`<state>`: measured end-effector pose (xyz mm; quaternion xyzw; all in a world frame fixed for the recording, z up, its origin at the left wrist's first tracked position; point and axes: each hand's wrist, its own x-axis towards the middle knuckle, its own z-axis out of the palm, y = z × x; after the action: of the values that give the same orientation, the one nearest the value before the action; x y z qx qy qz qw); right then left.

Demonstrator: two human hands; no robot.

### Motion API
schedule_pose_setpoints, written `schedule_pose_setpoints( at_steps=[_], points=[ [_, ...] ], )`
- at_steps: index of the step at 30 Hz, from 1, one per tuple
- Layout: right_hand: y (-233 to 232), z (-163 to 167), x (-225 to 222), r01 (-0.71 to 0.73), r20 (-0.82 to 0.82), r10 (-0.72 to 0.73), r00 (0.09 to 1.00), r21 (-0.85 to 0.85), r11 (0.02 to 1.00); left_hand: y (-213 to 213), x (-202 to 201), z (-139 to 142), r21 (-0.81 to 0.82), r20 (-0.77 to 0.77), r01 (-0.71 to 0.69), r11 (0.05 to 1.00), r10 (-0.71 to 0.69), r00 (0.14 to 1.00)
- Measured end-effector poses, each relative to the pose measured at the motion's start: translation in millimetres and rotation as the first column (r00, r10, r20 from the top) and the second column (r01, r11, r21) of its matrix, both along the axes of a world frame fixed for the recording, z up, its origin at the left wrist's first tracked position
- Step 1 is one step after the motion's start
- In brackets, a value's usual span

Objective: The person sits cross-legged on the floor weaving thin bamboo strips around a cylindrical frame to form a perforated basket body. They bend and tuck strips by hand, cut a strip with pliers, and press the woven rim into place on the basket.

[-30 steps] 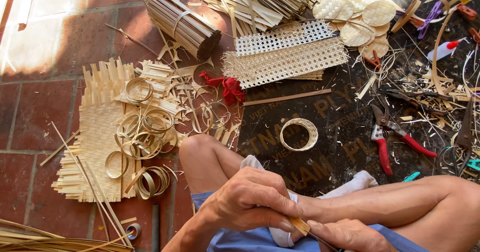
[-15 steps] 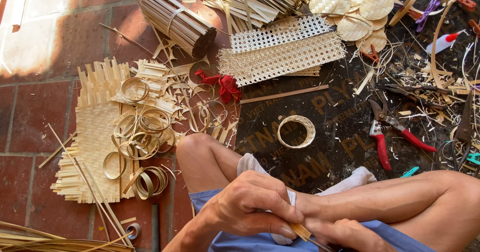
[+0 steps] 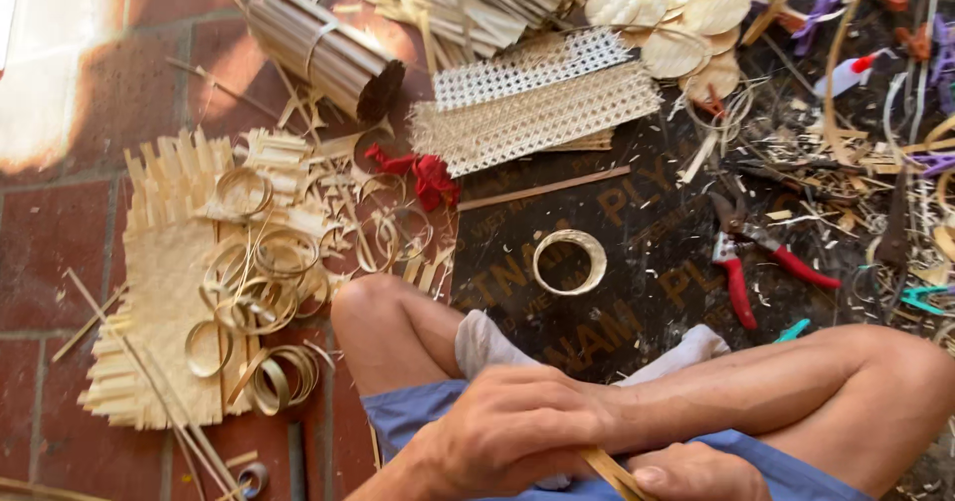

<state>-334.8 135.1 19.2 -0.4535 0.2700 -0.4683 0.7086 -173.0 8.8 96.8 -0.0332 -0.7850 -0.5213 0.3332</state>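
My left hand (image 3: 502, 429) is curled over my lap, its fingers closed on a thin tan bamboo strip (image 3: 609, 469). Just below and to its right, at the bottom edge, my right hand (image 3: 696, 479) pinches the same strip; only its top shows. Both hands rest over blue shorts (image 3: 418, 411) and a white cloth (image 3: 482, 342), between my bare knees. The strip's lower end runs out of view.
A coiled bamboo ring (image 3: 569, 261) lies on a dark board (image 3: 637, 232), with red-handled pruners (image 3: 741, 262) to its right. Woven cane panels (image 3: 537, 113), a bundle of sticks (image 3: 323, 48), round discs (image 3: 676, 13), a woven mat (image 3: 164, 292) with several bamboo loops (image 3: 254, 292) and red cloth (image 3: 428, 178) lie around.
My hands have sunk slightly lower in the view and stay closed on the strip. The things on the floor have not moved.
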Motion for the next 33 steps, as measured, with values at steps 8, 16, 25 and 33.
schedule_pose_setpoints(
  at_steps=[8,16,25,33],
  points=[
    [2,-3,0,0.015,0.002,-0.015,1.0,-0.021,1.0,25,-8,8,-0.395,-0.097,-0.348,0.85,0.338,0.936],
    [16,2,-22,-0.003,0.02,0.002,1.0,0.014,1.0,22,-14,3,-0.358,-0.159,-0.427,0.83,0.396,0.904],
    [38,-18,-29,0.139,0.016,-0.139,0.99,-0.004,0.99,14,-20,-15,-0.354,-0.184,-0.549,0.758,0.519,0.835],
    [56,-69,-28,0.269,-0.218,-0.345,0.913,-0.312,0.911,14,-25,-21,-0.348,-0.145,-0.557,0.754,0.543,0.827]
  ],
)
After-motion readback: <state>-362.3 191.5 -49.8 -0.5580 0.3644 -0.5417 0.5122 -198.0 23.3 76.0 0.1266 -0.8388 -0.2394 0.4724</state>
